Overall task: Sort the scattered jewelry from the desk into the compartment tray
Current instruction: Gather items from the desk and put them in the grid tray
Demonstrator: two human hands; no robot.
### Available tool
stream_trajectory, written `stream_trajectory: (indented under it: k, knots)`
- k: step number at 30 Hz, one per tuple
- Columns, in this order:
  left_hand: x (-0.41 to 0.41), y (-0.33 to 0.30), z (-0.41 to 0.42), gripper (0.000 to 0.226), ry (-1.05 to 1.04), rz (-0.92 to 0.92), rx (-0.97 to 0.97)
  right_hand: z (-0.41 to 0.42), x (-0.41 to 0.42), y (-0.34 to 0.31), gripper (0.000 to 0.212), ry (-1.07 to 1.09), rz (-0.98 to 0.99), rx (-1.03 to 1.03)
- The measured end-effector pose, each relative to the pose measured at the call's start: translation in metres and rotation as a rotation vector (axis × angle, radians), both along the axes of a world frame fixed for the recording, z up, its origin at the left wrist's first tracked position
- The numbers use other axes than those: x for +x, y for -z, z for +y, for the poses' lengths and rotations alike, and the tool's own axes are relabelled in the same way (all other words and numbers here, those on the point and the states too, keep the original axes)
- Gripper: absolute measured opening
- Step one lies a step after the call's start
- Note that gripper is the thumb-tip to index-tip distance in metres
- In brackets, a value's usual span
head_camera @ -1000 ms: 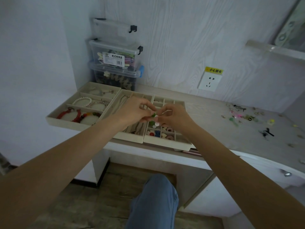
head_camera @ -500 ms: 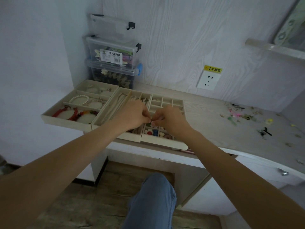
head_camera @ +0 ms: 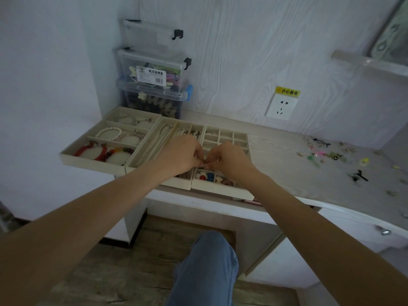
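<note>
Three cream trays stand side by side on the desk's left end. The small-compartment tray (head_camera: pixel 241 138) is the right one. My left hand (head_camera: pixel 180 155) and my right hand (head_camera: pixel 227 159) meet fingertip to fingertip low over its near compartments, both pinching a small jewelry piece (head_camera: pixel 206 166) that is mostly hidden by the fingers. Just below the fingertips lie a white flower with a red centre (head_camera: pixel 202 176) and a blue piece (head_camera: pixel 210 176). Scattered jewelry (head_camera: pixel 331 154) lies on the desk at the far right.
The left tray (head_camera: pixel 75 154) holds red bead bracelets and a pearl bracelet; the middle tray (head_camera: pixel 170 129) holds chains. Stacked clear storage boxes (head_camera: pixel 154 71) stand against the wall behind the trays. A wall socket (head_camera: pixel 281 106) sits above the desk. My knee (head_camera: pixel 207 250) is below the desk's edge.
Both hands have lowered together from above the tray down to its near compartments, still pinching the small piece between them.
</note>
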State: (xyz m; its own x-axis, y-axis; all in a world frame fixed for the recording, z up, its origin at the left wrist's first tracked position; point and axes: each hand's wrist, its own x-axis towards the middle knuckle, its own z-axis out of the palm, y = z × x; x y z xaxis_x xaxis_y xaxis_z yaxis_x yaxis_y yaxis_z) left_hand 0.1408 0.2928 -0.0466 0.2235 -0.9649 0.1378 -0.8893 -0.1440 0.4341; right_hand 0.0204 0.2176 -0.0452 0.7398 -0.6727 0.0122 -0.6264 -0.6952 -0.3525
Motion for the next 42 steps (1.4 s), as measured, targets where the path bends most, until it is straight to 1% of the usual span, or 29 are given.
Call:
stream_trajectory:
  k: [4,8,11,16,19,23,31,34,39,40,42]
  knots:
    - [0.000,-0.002,0.000,0.016,0.022,-0.033,-0.004,-0.002,-0.002,-0.002,0.018,-0.015,0.021,-0.010]
    - [0.007,-0.001,0.000,0.011,0.005,0.000,-0.090,-0.008,-0.007,-0.006,0.015,0.013,-0.039,-0.007]
    - [0.010,-0.002,0.000,0.013,0.004,0.018,-0.122,-0.008,-0.008,-0.007,0.014,0.014,-0.038,0.001]
    - [0.003,-0.004,-0.001,0.020,0.071,-0.037,-0.035,-0.005,-0.003,-0.005,0.013,0.001,0.032,-0.011]
    - [-0.002,-0.007,-0.004,0.024,0.063,-0.062,0.023,-0.009,-0.001,-0.002,0.012,0.033,0.049,-0.016]
    - [-0.007,-0.012,-0.007,0.025,0.038,-0.127,0.039,-0.013,0.002,0.003,0.013,0.069,0.064,-0.028]
    - [-0.007,-0.011,-0.007,0.022,0.030,-0.102,0.030,-0.015,0.004,0.007,0.015,0.093,0.087,-0.061]
    - [-0.006,-0.010,-0.006,0.022,0.031,-0.101,0.024,-0.014,0.003,0.007,0.014,0.078,0.060,-0.052]
    - [-0.008,-0.010,-0.004,0.019,0.011,-0.071,0.009,-0.012,-0.005,0.000,0.017,0.054,0.035,0.032]
    - [-0.009,-0.011,-0.003,0.019,0.008,-0.066,0.003,-0.011,-0.008,-0.002,0.018,0.053,0.008,0.029]
    - [-0.011,-0.013,-0.003,0.018,0.003,-0.047,-0.014,-0.009,-0.017,-0.008,0.020,0.076,-0.107,0.000]
